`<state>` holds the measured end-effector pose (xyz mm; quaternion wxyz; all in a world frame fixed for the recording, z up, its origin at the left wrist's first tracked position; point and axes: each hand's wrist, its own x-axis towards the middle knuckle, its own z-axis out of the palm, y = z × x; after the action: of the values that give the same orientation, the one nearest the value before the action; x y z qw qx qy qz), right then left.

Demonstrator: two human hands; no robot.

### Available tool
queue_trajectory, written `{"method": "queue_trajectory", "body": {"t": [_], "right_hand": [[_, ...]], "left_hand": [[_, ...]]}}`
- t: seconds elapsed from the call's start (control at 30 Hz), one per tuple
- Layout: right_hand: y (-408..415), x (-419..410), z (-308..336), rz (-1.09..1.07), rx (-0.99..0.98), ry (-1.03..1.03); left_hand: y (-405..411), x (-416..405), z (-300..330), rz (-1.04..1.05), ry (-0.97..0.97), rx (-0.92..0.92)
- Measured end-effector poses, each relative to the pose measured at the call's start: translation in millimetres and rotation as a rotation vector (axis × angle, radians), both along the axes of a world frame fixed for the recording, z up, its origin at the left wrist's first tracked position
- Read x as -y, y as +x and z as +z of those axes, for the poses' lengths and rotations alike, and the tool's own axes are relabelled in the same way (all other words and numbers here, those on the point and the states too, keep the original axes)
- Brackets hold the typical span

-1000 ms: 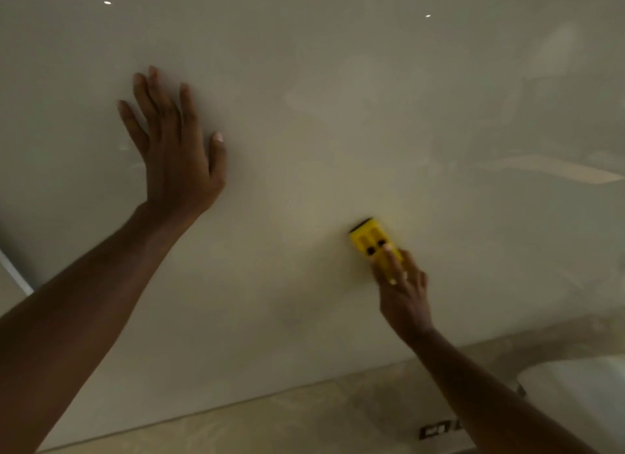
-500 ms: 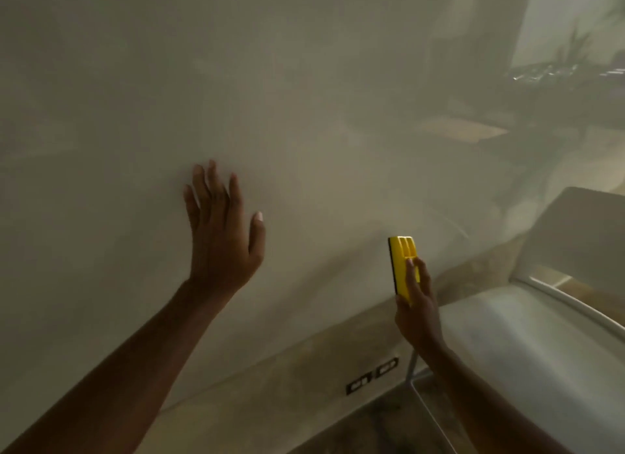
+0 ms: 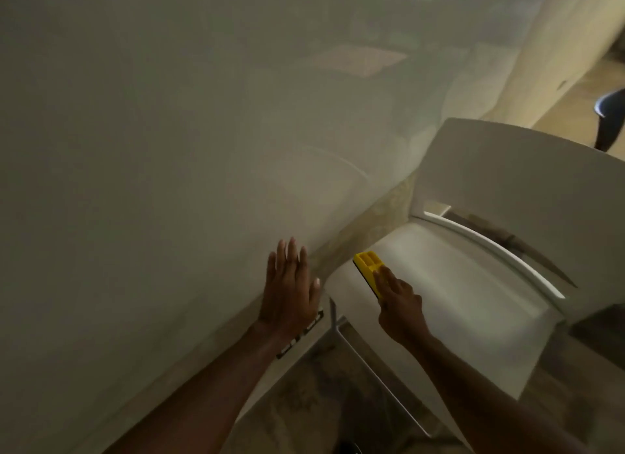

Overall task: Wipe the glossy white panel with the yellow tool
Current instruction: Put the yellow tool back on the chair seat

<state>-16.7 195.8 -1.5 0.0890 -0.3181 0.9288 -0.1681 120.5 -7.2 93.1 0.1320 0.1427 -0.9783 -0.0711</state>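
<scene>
Panel: the glossy white panel (image 3: 142, 156) fills the left and upper part of the view, slanting down toward the lower left; faint reflections of a room show in its upper right area.
Panel lower edge: a mottled beige strip (image 3: 375, 220) runs beneath the panel, diagonally from the right centre toward the lower left.
Left hand: the left hand (image 3: 290, 289) lies with its fingers straight and close together, thumb apart, low on the panel near its bottom edge; whether the palm presses the panel cannot be told.
Left grip: wide, holding nothing.
Right hand: the right hand (image 3: 399, 305) reaches forward from the lower right, just right of the left hand and apart from it.
Right grip: closed around the lower end of the yellow tool (image 3: 368, 267), fingers laid over its top face.
Yellow tool: a flat, ribbed yellow block with a dark edge along its left side; its free end points up and away from the person. It is seen against the chair seat, to the right of the panel's lower edge and not on the panel.
Chair: a white chair (image 3: 490, 196) with a curved backrest and thin metal legs stands just right of the panel.
Wall outlets: dark socket plates (image 3: 313, 325) sit on the beige strip, partly hidden behind the left wrist.
Floor: a patterned floor (image 3: 304, 413) shows between the two forearms.
</scene>
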Motion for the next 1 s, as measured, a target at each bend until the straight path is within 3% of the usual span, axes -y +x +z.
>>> {"method": "queue_trajectory", "body": {"t": [0.23,0.5,1.0], "right_hand": [[-35.0,-31.3,-40.9,0.01,0.065,0.201],[-49.1,-37.9,-73.3,0.06,0.15,0.286],[-49.1,-46.2,-74.9,0.096,0.217,0.281]], "left_hand": [[-66.2,-32.6,-69.4,-0.102,0.041,0.302],[-96.5,-43.1,-110.3,-0.154,0.04,0.458],[-84.2,-54.1,-111.7,-0.143,0.065,0.452]]}}
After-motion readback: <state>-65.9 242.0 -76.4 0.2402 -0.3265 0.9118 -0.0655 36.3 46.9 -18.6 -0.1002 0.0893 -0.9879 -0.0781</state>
